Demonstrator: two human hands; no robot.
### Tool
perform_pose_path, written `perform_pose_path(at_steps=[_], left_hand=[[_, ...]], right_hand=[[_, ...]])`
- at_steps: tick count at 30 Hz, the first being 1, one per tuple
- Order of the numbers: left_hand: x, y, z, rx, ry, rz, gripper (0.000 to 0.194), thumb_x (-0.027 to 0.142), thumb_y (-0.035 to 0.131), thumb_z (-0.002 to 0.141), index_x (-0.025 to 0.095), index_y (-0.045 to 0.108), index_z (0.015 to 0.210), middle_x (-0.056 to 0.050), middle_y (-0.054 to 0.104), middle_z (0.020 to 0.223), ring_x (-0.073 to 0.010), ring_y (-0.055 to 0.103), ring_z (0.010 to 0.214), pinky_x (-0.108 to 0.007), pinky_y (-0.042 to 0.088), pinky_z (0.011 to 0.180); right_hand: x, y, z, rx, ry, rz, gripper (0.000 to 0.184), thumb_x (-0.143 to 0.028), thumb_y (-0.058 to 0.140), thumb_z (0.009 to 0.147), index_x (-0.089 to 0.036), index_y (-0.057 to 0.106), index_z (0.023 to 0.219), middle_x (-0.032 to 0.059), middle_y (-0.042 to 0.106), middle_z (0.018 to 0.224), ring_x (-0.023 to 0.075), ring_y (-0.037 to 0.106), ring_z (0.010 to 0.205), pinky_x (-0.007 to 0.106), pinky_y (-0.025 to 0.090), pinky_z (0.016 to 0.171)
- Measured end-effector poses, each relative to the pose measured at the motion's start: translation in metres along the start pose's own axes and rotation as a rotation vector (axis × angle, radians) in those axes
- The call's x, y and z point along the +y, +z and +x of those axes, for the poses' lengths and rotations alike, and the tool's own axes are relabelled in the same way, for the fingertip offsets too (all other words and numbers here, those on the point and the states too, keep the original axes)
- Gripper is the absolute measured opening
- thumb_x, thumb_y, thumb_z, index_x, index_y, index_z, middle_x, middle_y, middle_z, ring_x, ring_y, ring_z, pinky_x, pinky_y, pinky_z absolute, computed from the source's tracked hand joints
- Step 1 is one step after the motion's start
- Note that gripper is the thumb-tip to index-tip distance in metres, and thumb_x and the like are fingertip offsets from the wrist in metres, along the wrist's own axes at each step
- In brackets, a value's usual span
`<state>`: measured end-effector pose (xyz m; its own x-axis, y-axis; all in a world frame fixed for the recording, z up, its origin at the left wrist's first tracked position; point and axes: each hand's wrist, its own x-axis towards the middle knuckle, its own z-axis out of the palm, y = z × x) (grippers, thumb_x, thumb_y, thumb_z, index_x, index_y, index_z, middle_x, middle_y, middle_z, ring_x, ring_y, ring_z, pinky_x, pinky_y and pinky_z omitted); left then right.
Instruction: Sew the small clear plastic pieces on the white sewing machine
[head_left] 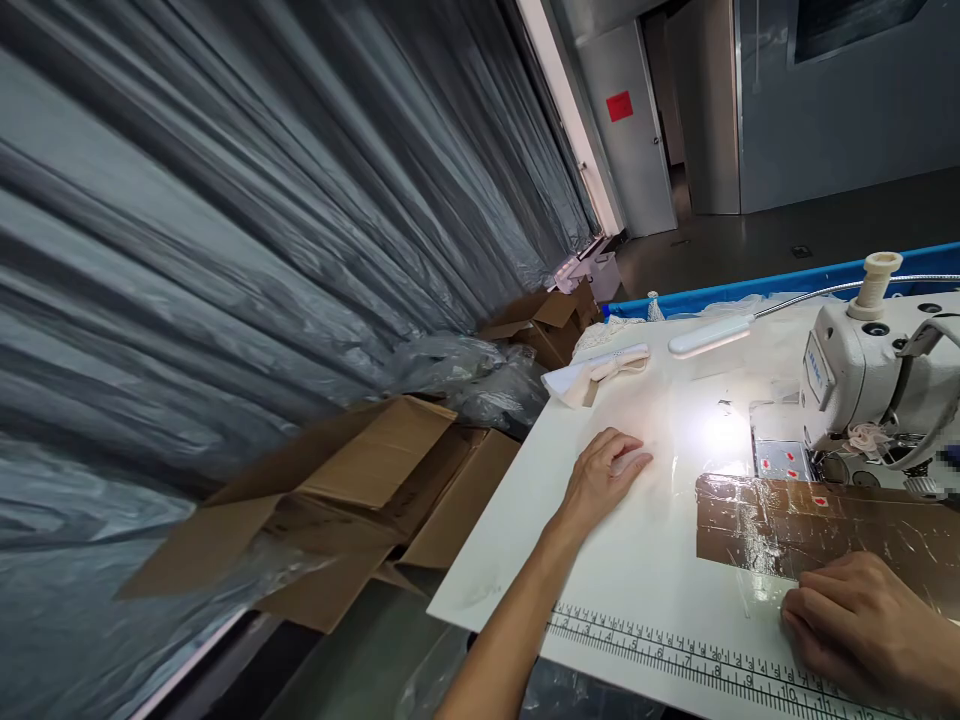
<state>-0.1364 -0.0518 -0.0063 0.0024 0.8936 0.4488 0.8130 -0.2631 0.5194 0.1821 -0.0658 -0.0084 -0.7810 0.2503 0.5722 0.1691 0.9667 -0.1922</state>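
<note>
Head camera: a brown, tape-covered panel [750, 520] lies flat on the white tabletop [645, 560], just in front of the sewing machine [847, 370], probably placed there to give a smooth surface beside the stitching area. The right hand [862, 625] rests at the panel's near edge with its fingers folded under; its palm is hidden, so whether it grips anything is unclear. The left hand [607, 465] lies relaxed on the tabletop, fingers gently bent and thumb apart, with nothing visible in it, perhaps simply steadying the arm. Beyond, a lamp [709, 338] on a bendable stem seems set to light the work. A folded white cloth [596, 375] sits at the table's left edge. The frame cuts off the machine's right part and the panel's far end; the needle is hard to make out.
</note>
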Motion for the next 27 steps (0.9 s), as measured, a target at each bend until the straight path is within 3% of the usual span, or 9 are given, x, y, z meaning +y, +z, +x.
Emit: perform_pose_path(at_steps=[4, 7, 10, 13, 15, 21, 27], left_hand=[[0.003, -0.002, 0.000, -0.036, -0.067, -0.043, 0.024, 0.035, 0.058, 0.091, 0.019, 0.071, 0.078, -0.002, 0.062, 0.076, -0.0113, 0.055, 0.061, -0.021, 0.043, 0.052], [0.004, -0.009, 0.001, -0.025, -0.097, -0.131, 0.031, 0.037, 0.057, 0.090, 0.018, 0.073, 0.072, -0.006, 0.067, 0.089, -0.0137, 0.061, 0.072, -0.022, 0.047, 0.056], [0.003, -0.015, 0.003, 0.134, -0.128, -0.192, 0.038, 0.040, 0.056, 0.090, 0.017, 0.070, 0.063, -0.008, 0.069, 0.094, -0.0176, 0.066, 0.084, -0.026, 0.053, 0.067], [0.011, -0.014, 0.003, 0.268, -0.144, -0.162, 0.032, 0.038, 0.056, 0.091, 0.018, 0.070, 0.071, -0.007, 0.069, 0.088, -0.0173, 0.066, 0.082, -0.027, 0.054, 0.067], [0.024, -0.008, 0.000, 0.225, -0.077, -0.111, 0.025, 0.034, 0.057, 0.091, 0.018, 0.070, 0.077, -0.006, 0.070, 0.086, -0.0159, 0.066, 0.078, -0.025, 0.054, 0.064], [0.076, 0.021, -0.010, -0.078, 0.354, 0.019, 0.014, 0.017, 0.055, 0.095, 0.019, 0.069, 0.092, -0.005, 0.073, 0.095, -0.0150, 0.069, 0.086, -0.027, 0.056, 0.074], [0.092, 0.030, -0.014, -0.171, 0.448, 0.017, 0.015, 0.021, 0.057, 0.096, 0.019, 0.069, 0.090, -0.003, 0.074, 0.089, -0.0147, 0.068, 0.077, -0.029, 0.054, 0.070]], right_hand=[[0.001, 0.001, -0.001, 0.005, -0.001, 0.003, 0.036, -0.011, 0.035, 0.100, -0.020, 0.050, 0.068, -0.0038, 0.050, 0.054, 0.0096, 0.039, 0.044, 0.029, 0.028, 0.046], [0.002, 0.002, -0.002, -0.004, -0.001, 0.002, 0.035, -0.010, 0.035, 0.099, -0.020, 0.052, 0.070, -0.0031, 0.052, 0.055, 0.0100, 0.041, 0.045, 0.029, 0.027, 0.046], [0.002, 0.002, -0.003, -0.012, -0.011, -0.004, 0.034, -0.010, 0.036, 0.098, -0.020, 0.051, 0.070, -0.0029, 0.051, 0.055, 0.0103, 0.040, 0.044, 0.030, 0.027, 0.045], [0.002, 0.002, -0.004, -0.013, -0.004, 0.026, 0.032, -0.009, 0.037, 0.097, -0.021, 0.050, 0.069, -0.0033, 0.051, 0.055, 0.0101, 0.038, 0.044, 0.030, 0.026, 0.045], [0.003, 0.002, -0.004, 0.004, 0.015, 0.065, 0.031, -0.010, 0.039, 0.096, -0.021, 0.048, 0.069, -0.0038, 0.050, 0.056, 0.0096, 0.036, 0.044, 0.030, 0.024, 0.045], [0.008, -0.006, -0.001, 0.066, 0.097, 0.137, 0.029, -0.012, 0.041, 0.096, -0.020, 0.049, 0.070, -0.0047, 0.047, 0.055, 0.0088, 0.035, 0.045, 0.029, 0.024, 0.045], [0.014, -0.011, -0.002, 0.066, 0.284, 0.107, 0.022, -0.017, 0.039, 0.097, -0.018, 0.057, 0.085, -0.0005, 0.055, 0.065, 0.0104, 0.046, 0.053, 0.025, 0.035, 0.050]])
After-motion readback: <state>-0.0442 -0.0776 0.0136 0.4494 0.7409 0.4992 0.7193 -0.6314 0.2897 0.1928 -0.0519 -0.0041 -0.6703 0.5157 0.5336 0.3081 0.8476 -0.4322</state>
